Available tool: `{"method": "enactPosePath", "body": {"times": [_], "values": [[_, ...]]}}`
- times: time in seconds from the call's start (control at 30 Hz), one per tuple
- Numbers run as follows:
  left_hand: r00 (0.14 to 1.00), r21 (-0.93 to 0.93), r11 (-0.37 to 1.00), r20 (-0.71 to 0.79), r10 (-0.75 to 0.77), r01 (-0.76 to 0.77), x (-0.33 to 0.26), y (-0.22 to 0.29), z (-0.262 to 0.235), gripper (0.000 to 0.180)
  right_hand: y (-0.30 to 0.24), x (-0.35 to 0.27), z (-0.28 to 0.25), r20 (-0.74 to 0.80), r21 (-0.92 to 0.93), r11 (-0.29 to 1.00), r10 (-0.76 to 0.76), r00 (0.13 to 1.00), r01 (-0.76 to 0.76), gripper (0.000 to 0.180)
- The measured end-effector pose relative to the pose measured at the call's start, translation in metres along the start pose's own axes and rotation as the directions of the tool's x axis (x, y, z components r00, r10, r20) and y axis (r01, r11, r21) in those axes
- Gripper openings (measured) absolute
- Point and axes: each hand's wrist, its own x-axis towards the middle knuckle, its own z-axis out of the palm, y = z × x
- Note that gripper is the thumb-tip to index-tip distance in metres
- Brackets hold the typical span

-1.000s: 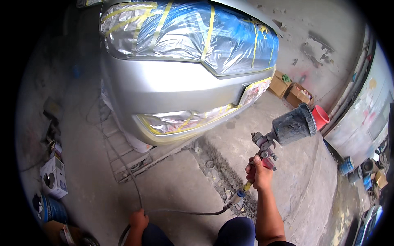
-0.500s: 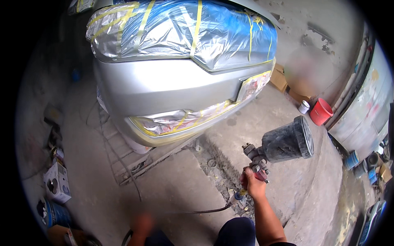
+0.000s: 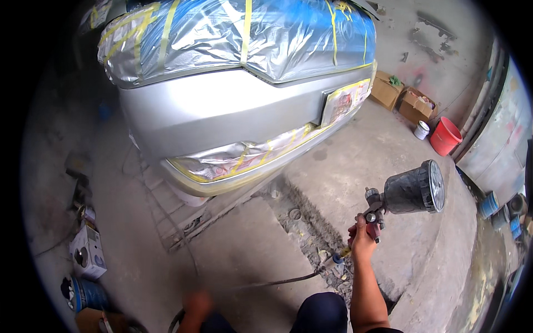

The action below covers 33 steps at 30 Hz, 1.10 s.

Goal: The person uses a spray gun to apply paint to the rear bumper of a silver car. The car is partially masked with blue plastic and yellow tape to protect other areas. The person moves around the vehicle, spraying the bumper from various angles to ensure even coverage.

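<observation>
Spray gun (image 3: pixel 374 217): we see it in the right hand (image 3: pixel 362 238), above the concrete floor (image 3: pixel 355 155) and well apart from the bumper (image 3: pixel 222 119); since a second ago it sits lower and farther right in our view.
Cup (image 3: pixel 410 191): it lies tipped sideways on the gun, and we now see the face of its lid (image 3: pixel 437 186), which was nearly edge-on before.
Right fingers: we see them wrapped around the gun's grip, as earlier.
Left hand (image 3: pixel 198 305): it was sharp beside the hose (image 3: pixel 277 281) a second ago; now it is a blur, and we cannot tell how its fingers stand.
Bumper: it appears farther left for us than before, the taped plastic sheet (image 3: pixel 205 41) above it.
Red bucket (image 3: pixel 446 137): the cup partly covered it earlier; now we see it whole, with a small can (image 3: pixel 422 130) just beside it.
</observation>
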Motion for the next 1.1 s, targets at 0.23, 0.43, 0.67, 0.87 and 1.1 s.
{"method": "enactPosePath", "body": {"times": [0.23, 0.43, 0.67, 0.87, 1.1], "values": [[0.992, -0.015, 0.992, -0.006, -0.129, 0.129, 0.001, -0.014, 0.005, 0.030, -0.011, -0.030, 0.016, 0.121, -0.038, 0.999, -0.001, 0.993, 0.006, 0.031], [0.962, -0.071, 0.966, -0.097, -0.255, 0.248, -0.005, -0.039, -0.016, 0.030, -0.025, -0.106, 0.061, 0.462, -0.166, 0.977, 0.196, 0.865, -0.133, 0.033], [0.900, -0.054, 0.938, -0.267, -0.344, 0.342, -0.042, -0.071, -0.052, 0.021, -0.064, -0.183, 0.121, 0.724, -0.109, 0.940, 0.298, 0.622, -0.323, 0.036], [0.795, -0.081, 0.817, -0.192, -0.575, 0.571, -0.061, -0.143, -0.049, 0.016, -0.060, -0.209, 0.151, 0.719, -0.010, 0.948, 0.229, 0.656, -0.319, 0.043], [0.883, -0.086, 0.900, -0.171, -0.436, 0.428, -0.069, -0.172, -0.012, 0.019, 0.000, -0.240, 0.125, 0.450, -0.182, 0.920, 0.391, 0.803, -0.346, 0.036]]}}
